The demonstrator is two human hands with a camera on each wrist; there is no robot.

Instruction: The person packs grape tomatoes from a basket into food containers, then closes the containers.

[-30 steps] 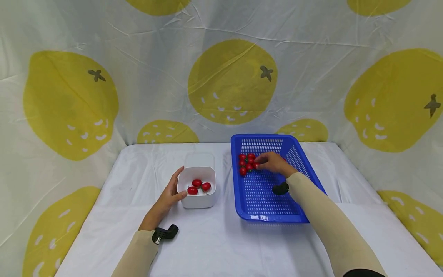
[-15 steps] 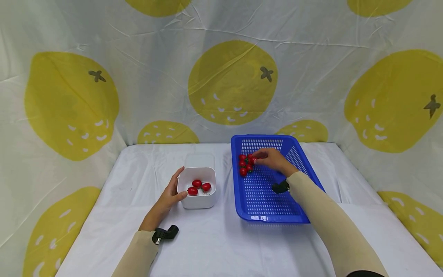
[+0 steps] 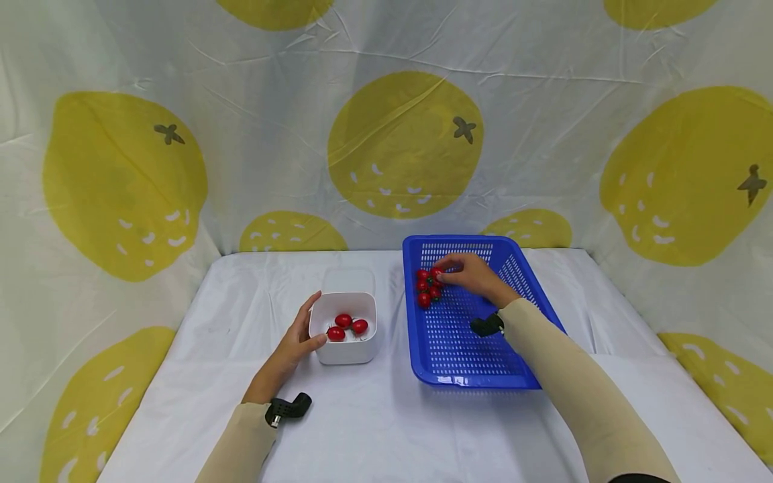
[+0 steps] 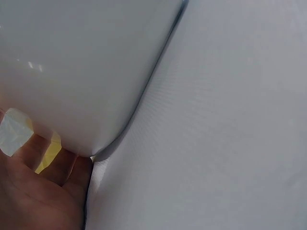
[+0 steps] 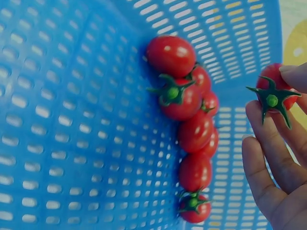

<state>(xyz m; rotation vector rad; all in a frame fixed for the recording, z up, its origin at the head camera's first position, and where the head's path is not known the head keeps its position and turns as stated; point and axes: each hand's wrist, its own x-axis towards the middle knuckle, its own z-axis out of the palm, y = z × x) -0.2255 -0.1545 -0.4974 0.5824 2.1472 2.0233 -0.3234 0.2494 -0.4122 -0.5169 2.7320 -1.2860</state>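
Note:
In the head view my left hand (image 3: 297,337) holds the left side of a square white container (image 3: 345,354), thumb at its front corner. The left wrist view shows its fingers (image 4: 62,167) against the container wall. Inside lie three red cherry tomatoes (image 3: 343,320). Over the far left part of a blue basket (image 3: 413,349) is my right hand (image 3: 478,276). In the right wrist view it pinches a cherry tomato with a green calyx (image 5: 272,100) between thumb and fingers. Several other cherry tomatoes (image 5: 195,132) sit clustered along the basket's side.
Behind the white container lies a pale, translucent lid-like piece (image 3: 349,278). A white cloth (image 3: 386,429) covers the table. At the back hangs a curtain printed with lemons (image 3: 406,144). The basket's raised rim stands to the right of the container.
My right hand has shifted a little left and toward the back of the basket, with a cherry tomato at its fingertips. My left hand and the container stay in place.

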